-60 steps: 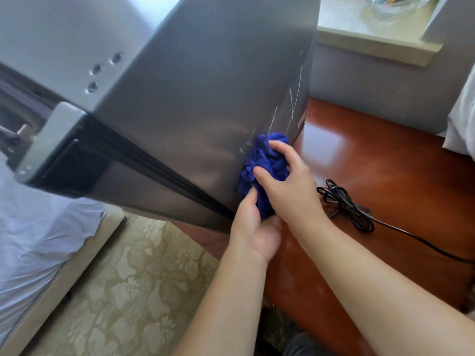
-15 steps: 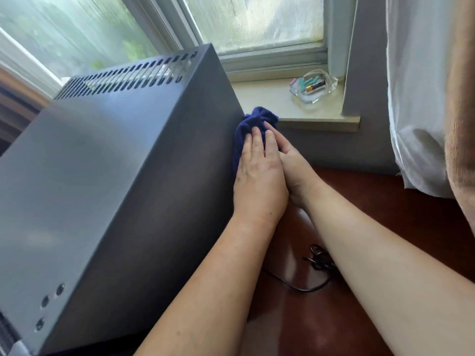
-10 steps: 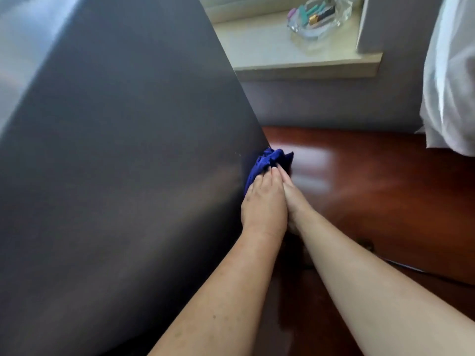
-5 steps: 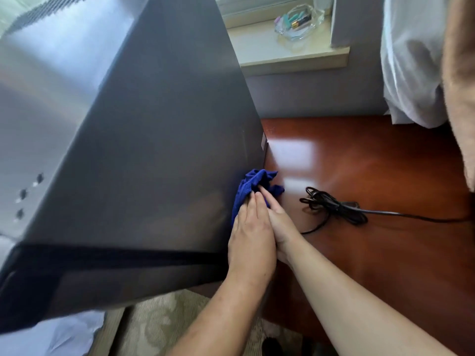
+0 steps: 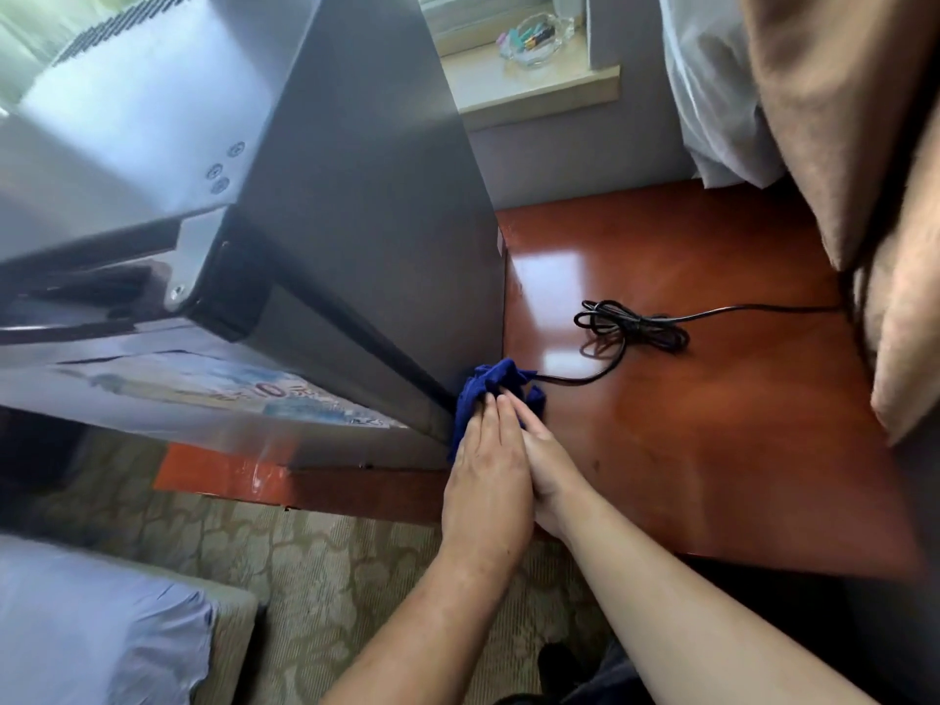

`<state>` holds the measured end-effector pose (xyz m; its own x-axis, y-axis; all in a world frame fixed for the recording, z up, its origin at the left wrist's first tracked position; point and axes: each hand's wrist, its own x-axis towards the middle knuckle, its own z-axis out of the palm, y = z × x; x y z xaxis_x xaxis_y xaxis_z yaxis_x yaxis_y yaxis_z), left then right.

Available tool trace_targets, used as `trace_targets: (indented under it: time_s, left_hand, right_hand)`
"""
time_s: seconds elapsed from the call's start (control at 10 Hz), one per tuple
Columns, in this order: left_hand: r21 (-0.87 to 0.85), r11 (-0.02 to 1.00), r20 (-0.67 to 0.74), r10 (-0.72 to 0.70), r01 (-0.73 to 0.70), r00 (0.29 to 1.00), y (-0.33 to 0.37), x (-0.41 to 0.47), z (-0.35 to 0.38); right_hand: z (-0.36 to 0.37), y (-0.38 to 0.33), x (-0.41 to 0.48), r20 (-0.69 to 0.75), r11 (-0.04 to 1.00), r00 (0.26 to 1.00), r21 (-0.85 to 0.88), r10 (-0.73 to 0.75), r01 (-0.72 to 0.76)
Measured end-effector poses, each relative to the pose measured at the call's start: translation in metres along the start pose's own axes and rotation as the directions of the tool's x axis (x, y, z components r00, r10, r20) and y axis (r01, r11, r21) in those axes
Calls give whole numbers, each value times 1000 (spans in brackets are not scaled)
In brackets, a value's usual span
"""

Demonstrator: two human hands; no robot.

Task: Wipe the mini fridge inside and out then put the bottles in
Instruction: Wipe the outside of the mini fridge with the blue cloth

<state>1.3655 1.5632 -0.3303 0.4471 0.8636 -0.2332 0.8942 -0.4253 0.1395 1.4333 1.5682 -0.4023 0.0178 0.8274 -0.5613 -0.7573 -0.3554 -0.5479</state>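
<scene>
Both pressing flat, fingers straight: left hand [image 5: 486,483] and right hand [image 5: 549,463], side by side, on blue cloth [image 5: 489,386] against side of mini fridge [image 5: 366,195], low front corner. Standing upright on bench [image 5: 712,409], door toward bed [image 5: 91,628].

A glossy reddish wooden table [image 5: 712,424] carries a coiled black cable [image 5: 636,325], with a glass dish [image 5: 534,40] of small colourful items on the far window sill [image 5: 534,89], white [image 5: 712,94] and brown curtains [image 5: 839,119] at right, and patterned carpet [image 5: 330,577] and a pale blue bed sheet [image 5: 91,628] near left.
</scene>
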Motion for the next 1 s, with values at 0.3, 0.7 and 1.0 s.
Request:
trace_targets:
  time_s: [0.3,0.7,1.0]
  left_hand:
    - [45,999,-46,14,-12,999,3,59,-4]
    - [-24,991,-27,-131,130,991,14,171,-16]
    - [-111,975,-47,-199,193,979,22,199,-33]
  right_hand:
    - [-6,-39,56,14,1000,1000,-28,-8,9]
    - [-7,-103,175,-4,999,999,27,47,-47]
    - [-3,-125,193,-10,998,1000,53,30,-29]
